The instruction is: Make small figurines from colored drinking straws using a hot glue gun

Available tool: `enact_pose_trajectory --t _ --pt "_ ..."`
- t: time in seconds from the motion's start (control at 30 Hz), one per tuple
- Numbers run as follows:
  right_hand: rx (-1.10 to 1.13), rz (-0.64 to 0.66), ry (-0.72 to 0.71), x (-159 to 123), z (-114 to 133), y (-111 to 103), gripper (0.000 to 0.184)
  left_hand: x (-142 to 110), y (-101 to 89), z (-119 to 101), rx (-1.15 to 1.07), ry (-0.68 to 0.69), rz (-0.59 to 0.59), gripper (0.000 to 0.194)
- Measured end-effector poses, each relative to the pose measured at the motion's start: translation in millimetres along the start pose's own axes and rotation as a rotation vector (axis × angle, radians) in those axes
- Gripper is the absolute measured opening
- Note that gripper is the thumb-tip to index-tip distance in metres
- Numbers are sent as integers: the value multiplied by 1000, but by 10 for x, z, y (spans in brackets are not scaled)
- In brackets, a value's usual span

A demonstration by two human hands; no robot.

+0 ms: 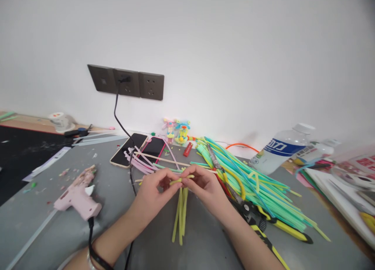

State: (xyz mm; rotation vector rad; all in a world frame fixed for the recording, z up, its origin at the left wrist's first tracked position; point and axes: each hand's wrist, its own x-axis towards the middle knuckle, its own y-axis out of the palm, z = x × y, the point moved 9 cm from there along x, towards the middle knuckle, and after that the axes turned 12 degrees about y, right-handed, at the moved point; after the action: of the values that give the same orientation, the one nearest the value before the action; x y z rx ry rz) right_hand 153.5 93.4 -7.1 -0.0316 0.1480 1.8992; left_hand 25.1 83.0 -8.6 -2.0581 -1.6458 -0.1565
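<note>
In the middle of the head view, my left hand and my right hand meet fingertip to fingertip. Both pinch a short stretch of yellow-green pipe cleaner. Its tip pokes out past my right fingers. Below the fingertips, a few yellow-green strands point down toward me; whether they join the pinched piece is hidden by my fingers. Just beyond my left hand lie lilac pipe cleaners. Beside my right hand rests a large pile of green and yellow pipe cleaners.
A pink glue gun lies left, its black cord nearby. Scissors and yellow-black pliers sit right. Two phones, a red lighter and small figures are at the wall. A bottle leans right.
</note>
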Motion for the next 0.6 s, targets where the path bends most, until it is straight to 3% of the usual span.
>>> enact_pose_trajectory --t 0.27,0.6 --pt "171 29 84 17 -100 -21 25 5 -4 30 -308 -132 -69 21" --pt "299 23 94 -2 -118 -41 22 4 -2 52 -393 -185 -77 19"
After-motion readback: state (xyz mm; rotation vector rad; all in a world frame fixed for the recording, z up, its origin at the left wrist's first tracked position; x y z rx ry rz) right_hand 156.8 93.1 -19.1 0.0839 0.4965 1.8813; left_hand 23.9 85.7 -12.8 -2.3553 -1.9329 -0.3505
